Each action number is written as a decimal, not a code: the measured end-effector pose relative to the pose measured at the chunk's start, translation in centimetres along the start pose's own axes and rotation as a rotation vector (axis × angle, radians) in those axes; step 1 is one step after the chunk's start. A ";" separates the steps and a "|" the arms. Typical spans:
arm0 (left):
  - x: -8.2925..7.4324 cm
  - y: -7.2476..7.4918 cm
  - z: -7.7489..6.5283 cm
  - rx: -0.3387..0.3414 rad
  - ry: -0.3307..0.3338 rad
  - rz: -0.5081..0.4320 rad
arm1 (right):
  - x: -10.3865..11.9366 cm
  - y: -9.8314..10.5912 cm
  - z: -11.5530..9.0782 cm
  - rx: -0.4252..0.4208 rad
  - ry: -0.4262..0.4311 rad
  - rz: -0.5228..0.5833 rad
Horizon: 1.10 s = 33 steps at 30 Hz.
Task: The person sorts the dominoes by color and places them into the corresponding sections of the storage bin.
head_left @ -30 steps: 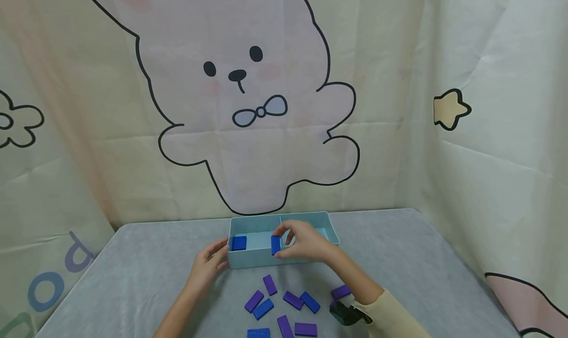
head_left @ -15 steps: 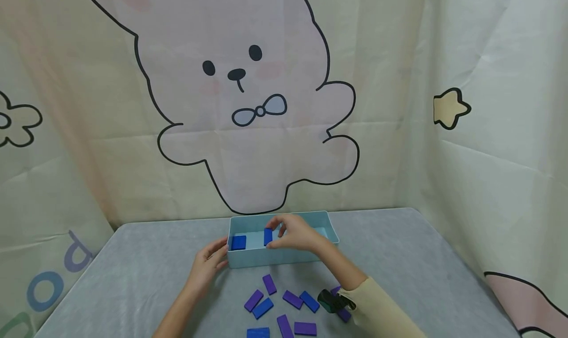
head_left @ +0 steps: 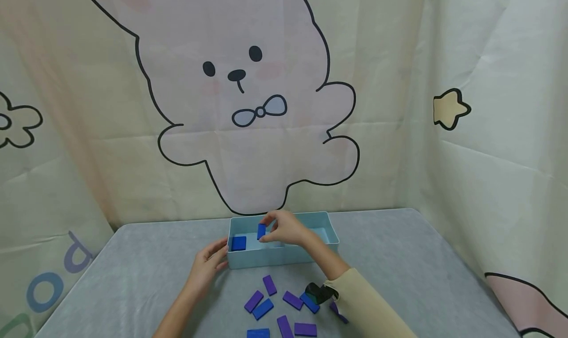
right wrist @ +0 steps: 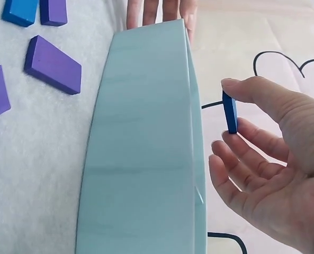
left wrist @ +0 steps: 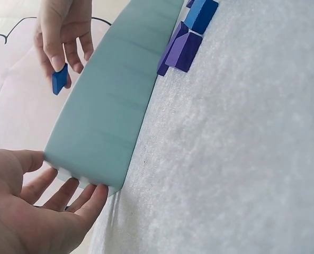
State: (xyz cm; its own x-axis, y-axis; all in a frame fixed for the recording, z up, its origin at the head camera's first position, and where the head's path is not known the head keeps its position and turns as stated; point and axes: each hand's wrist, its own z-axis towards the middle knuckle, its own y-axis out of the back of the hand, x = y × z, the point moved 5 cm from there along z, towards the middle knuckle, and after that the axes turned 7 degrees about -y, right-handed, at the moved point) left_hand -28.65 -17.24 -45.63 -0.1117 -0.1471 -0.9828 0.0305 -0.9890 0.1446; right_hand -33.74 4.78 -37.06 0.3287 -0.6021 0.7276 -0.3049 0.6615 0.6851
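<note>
My right hand pinches a small blue block on edge between thumb and fingertips, over the left part of a light teal box. The right wrist view shows the same block above the box's rim. Inside the box, near its left end, lies another blue piece. My left hand touches that end from outside. In the left wrist view this hand's fingertips rest against the end wall, fairly straight, with the thumb up by the rim.
Several purple blocks and blue blocks lie loose on the grey cloth-covered table in front of the box. A divider crosses the box. Behind the table hangs a curtain with a cartoon bear; my right sleeve covers some blocks.
My right hand has moved left and a little farther back over the box, carrying the blue block. My left hand has stayed at the box's left end.
</note>
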 end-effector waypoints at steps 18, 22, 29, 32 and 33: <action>-0.1 0.2 -0.2 -0.001 -0.031 -0.012 | -1.0 -2.9 3.1 0.023 -0.022 -0.033; -0.1 0.1 -0.1 0.001 -0.028 -0.013 | -1.1 -3.5 3.5 0.026 -0.046 -0.041; -0.1 0.1 0.0 0.003 -0.021 -0.020 | -1.4 -4.4 4.3 0.041 -0.095 -0.059; -0.1 0.1 -0.1 0.006 -0.021 -0.019 | -1.6 -4.7 4.7 0.046 -0.108 -0.083; -0.1 0.0 -0.1 0.008 -0.019 -0.017 | -1.6 -4.9 4.7 0.046 -0.115 -0.091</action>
State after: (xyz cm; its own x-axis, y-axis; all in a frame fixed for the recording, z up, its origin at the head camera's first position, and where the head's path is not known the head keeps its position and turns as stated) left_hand -28.53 -17.26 -45.55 -0.1314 -0.1304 -0.9827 0.0207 -0.9915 0.1288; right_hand -37.02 0.41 -41.45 0.2534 -0.7073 0.6599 -0.3205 0.5823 0.7472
